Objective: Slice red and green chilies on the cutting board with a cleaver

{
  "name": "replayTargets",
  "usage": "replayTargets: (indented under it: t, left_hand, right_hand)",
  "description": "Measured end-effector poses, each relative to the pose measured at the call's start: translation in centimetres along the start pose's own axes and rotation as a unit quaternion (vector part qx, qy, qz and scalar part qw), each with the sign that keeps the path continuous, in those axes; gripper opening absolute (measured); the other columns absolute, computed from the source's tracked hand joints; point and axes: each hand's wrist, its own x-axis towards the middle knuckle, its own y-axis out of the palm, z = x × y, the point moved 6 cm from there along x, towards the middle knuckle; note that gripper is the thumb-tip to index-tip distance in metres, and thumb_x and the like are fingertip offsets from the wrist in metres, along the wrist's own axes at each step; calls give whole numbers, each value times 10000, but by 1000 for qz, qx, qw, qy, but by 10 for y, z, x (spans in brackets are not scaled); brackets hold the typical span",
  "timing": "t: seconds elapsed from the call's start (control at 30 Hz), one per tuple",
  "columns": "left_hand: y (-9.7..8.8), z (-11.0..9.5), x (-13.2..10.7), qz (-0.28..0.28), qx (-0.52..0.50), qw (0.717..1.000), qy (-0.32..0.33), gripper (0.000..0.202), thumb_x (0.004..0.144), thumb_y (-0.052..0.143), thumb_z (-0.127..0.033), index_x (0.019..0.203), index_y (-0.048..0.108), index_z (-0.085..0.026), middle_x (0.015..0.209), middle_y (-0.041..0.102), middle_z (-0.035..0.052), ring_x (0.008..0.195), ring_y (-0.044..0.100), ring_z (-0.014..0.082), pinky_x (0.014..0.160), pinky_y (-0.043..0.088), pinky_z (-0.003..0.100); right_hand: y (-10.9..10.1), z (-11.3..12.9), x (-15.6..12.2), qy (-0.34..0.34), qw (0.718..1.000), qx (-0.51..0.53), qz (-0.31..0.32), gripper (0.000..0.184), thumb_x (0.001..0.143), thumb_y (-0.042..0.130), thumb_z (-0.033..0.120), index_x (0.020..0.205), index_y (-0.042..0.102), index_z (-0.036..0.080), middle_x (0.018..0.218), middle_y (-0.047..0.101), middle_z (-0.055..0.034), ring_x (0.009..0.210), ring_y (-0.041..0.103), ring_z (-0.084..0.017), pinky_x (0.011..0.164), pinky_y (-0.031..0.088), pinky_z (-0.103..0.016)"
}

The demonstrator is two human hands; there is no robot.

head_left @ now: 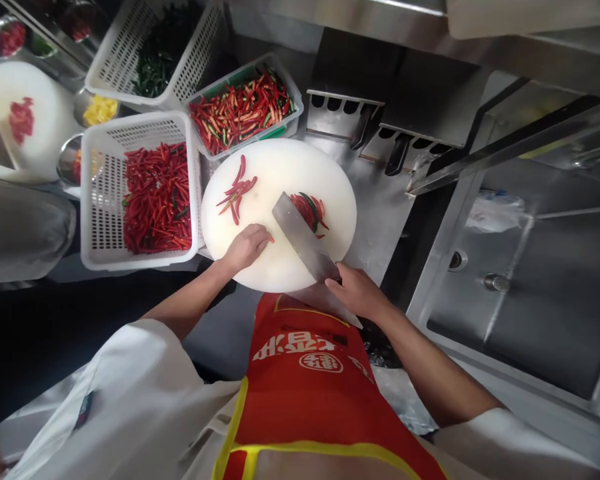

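Mid-frame, our right hand (357,291) clasps the cleaver (303,240), likely heavy, by its rear, the safest hold; left of centre, our left hand (249,247) pinches a chili (271,239), probably light, slick, best steadied near one end.

Far board (285,160) open, cleaver (303,239) obstructing near right

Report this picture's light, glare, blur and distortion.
Head view: white cutting board brightest, its surface nearly washed out; head view: glare streaks the steel shelf edge; head view: greens in the upper basket sunk in shadow; head view: wide-angle stretching and softer detail toward the edges.
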Motion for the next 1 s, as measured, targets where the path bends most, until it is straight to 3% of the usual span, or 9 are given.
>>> replayTargets:
  t: [0.1, 0.33, 0.6, 1.0]
  left_hand:
    - [0, -2, -4, -19, -9, 1000, -6, 260, 985, 440, -295, 1016, 672, -183, 1046, 615, 100, 1004, 574, 209, 903, 508, 359]
    - [-4, 14, -9, -60, 6, 995, -82, 243, 973, 462, -306, 1038, 661, -181, 1028, 615, 98, 994, 576, 225, 912, 507, 392]
    - [14, -18, 2, -12, -13, 999, 33, 234, 979, 452, -261, 984, 673, -187, 1061, 639, 90, 1012, 579, 211, 904, 508, 369]
    - [21, -9, 4, -10, -50, 998, 35, 266, 994, 410, -271, 1055, 654, -184, 1009, 660, 96, 954, 593, 216, 845, 528, 385]
  right_hand:
    - [4, 6, 4, -15, 999, -46, 3, 124, 947, 431, 268, 883, 504, 192, 771, 651, -67, 755, 596, -221, 602, 232, -299]
    - [5, 21, 8, -31, 992, -119, 10, 137, 957, 402, 240, 930, 521, 177, 809, 664, -86, 758, 608, -240, 599, 196, -317]
    - [-7, 34, -7, -46, 990, -130, 21, 124, 982, 400, 242, 968, 508, 181, 846, 681, -83, 776, 616, -234, 606, 193, -323]
    - [-12, 36, -26, -51, 987, -135, 65, 106, 970, 387, 203, 959, 489, 174, 798, 665, -95, 733, 622, -238, 598, 204, -325]
